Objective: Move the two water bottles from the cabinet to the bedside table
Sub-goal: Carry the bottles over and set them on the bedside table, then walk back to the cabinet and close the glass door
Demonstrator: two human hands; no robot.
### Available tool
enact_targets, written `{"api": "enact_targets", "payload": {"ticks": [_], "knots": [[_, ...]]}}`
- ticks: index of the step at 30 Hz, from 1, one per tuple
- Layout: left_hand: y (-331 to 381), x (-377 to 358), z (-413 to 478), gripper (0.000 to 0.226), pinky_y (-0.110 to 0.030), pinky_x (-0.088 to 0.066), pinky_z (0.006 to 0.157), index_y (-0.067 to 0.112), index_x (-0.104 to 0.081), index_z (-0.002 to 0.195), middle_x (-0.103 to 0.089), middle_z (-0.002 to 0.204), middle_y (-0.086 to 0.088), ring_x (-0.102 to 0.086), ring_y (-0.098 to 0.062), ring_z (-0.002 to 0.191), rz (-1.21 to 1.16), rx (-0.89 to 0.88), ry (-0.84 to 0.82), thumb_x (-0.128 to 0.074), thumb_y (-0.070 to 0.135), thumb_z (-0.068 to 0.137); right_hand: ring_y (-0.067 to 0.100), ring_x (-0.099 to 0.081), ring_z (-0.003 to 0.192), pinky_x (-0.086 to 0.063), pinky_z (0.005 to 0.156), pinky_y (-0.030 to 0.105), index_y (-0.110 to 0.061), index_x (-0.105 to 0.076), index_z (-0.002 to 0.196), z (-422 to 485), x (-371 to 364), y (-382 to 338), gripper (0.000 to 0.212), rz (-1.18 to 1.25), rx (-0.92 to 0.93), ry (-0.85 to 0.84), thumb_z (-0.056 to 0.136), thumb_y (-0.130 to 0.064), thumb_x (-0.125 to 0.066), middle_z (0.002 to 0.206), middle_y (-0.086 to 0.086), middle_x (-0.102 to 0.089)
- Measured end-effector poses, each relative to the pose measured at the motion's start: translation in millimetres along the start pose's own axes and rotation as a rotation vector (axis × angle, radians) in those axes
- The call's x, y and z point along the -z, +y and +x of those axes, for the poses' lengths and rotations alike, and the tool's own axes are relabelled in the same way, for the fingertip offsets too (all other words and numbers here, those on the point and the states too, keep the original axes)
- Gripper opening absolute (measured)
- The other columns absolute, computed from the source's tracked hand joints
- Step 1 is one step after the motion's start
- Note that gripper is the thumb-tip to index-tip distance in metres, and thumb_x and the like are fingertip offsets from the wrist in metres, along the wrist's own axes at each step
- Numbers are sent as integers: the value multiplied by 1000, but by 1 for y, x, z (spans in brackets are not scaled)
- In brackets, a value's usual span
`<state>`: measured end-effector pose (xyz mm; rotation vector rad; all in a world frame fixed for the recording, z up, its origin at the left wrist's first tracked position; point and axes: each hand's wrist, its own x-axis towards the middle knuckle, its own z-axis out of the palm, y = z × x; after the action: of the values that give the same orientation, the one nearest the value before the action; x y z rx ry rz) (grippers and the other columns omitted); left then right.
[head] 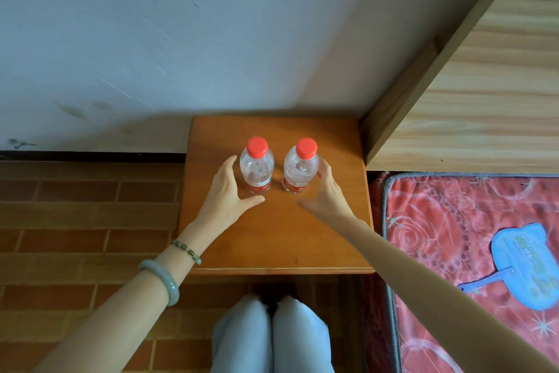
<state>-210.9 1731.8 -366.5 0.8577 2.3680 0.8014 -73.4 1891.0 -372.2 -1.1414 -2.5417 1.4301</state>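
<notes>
Two clear water bottles with red caps and red labels stand upright side by side on a small orange-brown wooden table (pixel 317 239). The left bottle (pixel 256 165) and the right bottle (pixel 301 166) are a little apart. My left hand (pixel 225 195) is open just left of the left bottle, fingers spread, thumb pointing right below its base, with a small gap to it. My right hand (pixel 325 194) is open at the right bottle's right side; its fingertips are at the bottle wall, and I cannot tell whether they touch it.
A white wall rises behind the table. A light wooden headboard (pixel 484 85) stands at the right, above a red patterned mattress (pixel 438 236) with a blue hand fan (pixel 523 266) on it. Brick-pattern floor (pixel 90 206) lies to the left. My knees (pixel 272 336) are just below the table's front edge.
</notes>
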Motion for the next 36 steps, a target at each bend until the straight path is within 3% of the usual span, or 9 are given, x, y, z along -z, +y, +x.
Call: {"api": "enact_targets", "payload": {"ticks": [3, 7, 11, 16, 21, 28, 32, 36], "knots": [[28, 34, -22, 97, -39, -31, 108, 8, -18, 143, -26, 150, -13, -29, -27, 137, 133, 13, -9, -76, 36, 70, 28, -37, 131, -37, 100, 32, -12, -17, 141, -21, 34, -30, 94, -160, -62, -109, 69, -12, -77, 145, 13, -36], [74, 81, -52, 96, -38, -28, 110, 8, -19, 143, -24, 152, -13, -25, -27, 139, 300, -43, 7, -73, 41, 72, 33, -41, 128, -41, 98, 42, -14, -21, 139, -57, 83, -90, 85, -357, -31, -195, 74, -20, -75, 141, 15, -40], [125, 133, -81, 97, -40, -26, 113, 4, -18, 144, -24, 151, -17, -24, -29, 139, 440, -145, 77, -70, 46, 73, 35, -40, 128, -42, 99, 49, -16, -21, 140, -99, 131, -162, 81, -494, 87, -120, 76, -32, -68, 142, 13, -40], [185, 195, -116, 95, -44, -29, 111, 0, -23, 141, -32, 146, -22, -30, -34, 136, 587, -284, 191, -69, 47, 73, 28, -38, 130, -38, 102, 36, -14, -20, 143, -147, 173, -242, 76, -609, 309, 61, 82, -25, -63, 144, 8, -38], [224, 248, -149, 94, -48, -32, 107, -2, -28, 139, -39, 141, -24, -37, -38, 131, 649, -331, 331, -71, 46, 71, 29, -34, 133, -32, 107, 38, -13, -17, 144, -185, 199, -307, 81, -679, 453, 158, 82, -33, -64, 146, 12, -35], [233, 294, -196, 92, -49, -36, 103, -2, -35, 135, -47, 135, -24, -46, -38, 125, 672, -230, 500, -75, 46, 67, 35, -33, 136, -30, 110, 44, -11, -12, 146, -212, 193, -360, 88, -715, 608, 214, 82, -37, -67, 149, 18, -32], [223, 315, -231, 89, -50, -35, 103, -1, -37, 135, -49, 135, -22, -46, -37, 125, 698, -99, 611, -75, 45, 68, 33, -25, 140, -26, 113, 42, -13, -5, 147, -216, 174, -384, 89, -772, 730, 116, 85, -43, -61, 153, 16, -24], [205, 327, -276, 90, -45, -22, 112, 6, -21, 144, -31, 149, -15, -29, -31, 137, 702, 134, 658, -60, 54, 78, 29, -17, 143, -19, 115, 39, -14, 2, 147, -224, 143, -411, 87, -791, 889, -36, 88, -43, -56, 156, 13, -16]]}}
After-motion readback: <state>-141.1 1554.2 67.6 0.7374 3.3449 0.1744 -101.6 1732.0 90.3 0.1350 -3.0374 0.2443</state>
